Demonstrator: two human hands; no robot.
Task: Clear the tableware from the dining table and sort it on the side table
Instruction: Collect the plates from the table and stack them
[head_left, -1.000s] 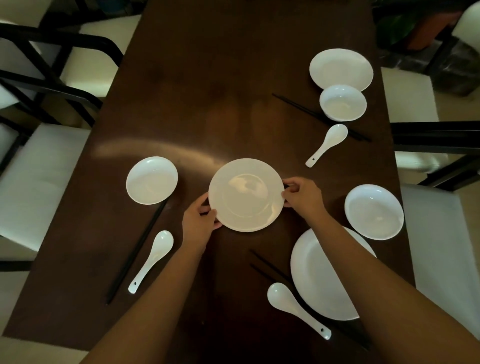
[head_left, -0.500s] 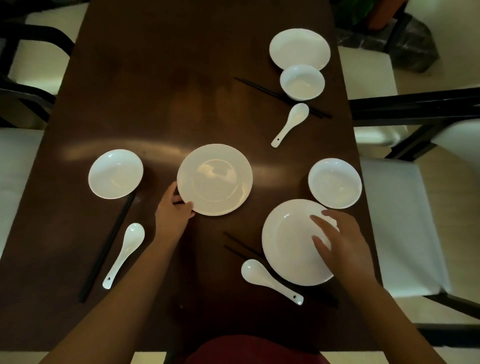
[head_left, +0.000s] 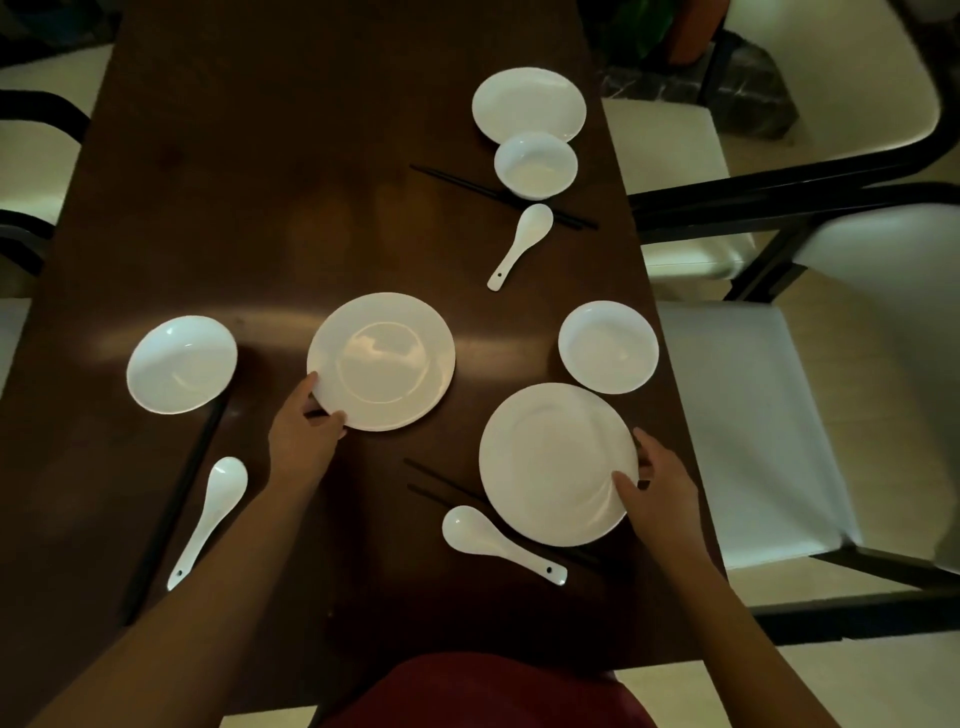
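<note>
On the dark wooden dining table (head_left: 260, 156), my left hand (head_left: 304, 436) grips the near-left rim of a white plate (head_left: 382, 361) at the centre. My right hand (head_left: 657, 488) holds the right rim of a second white plate (head_left: 556, 462) nearer the right edge, thumb on top. White bowls sit at the left (head_left: 182, 364), right (head_left: 609, 346) and far right (head_left: 536, 164), with a far plate (head_left: 529, 104) behind. Three white spoons lie at the left (head_left: 210, 519), front (head_left: 498, 543) and far side (head_left: 522, 244).
Black chopsticks lie at the left (head_left: 176, 499), under the near plate (head_left: 441, 486) and by the far bowl (head_left: 467, 184). White-cushioned chairs with black frames stand on the right (head_left: 753, 415) and left (head_left: 31, 150). My red clothing (head_left: 483, 691) shows at the table's near edge.
My right hand left the centre plate, moved to the near-right plate and took hold of its right rim. My left hand stays on the centre plate. The view shifted right.
</note>
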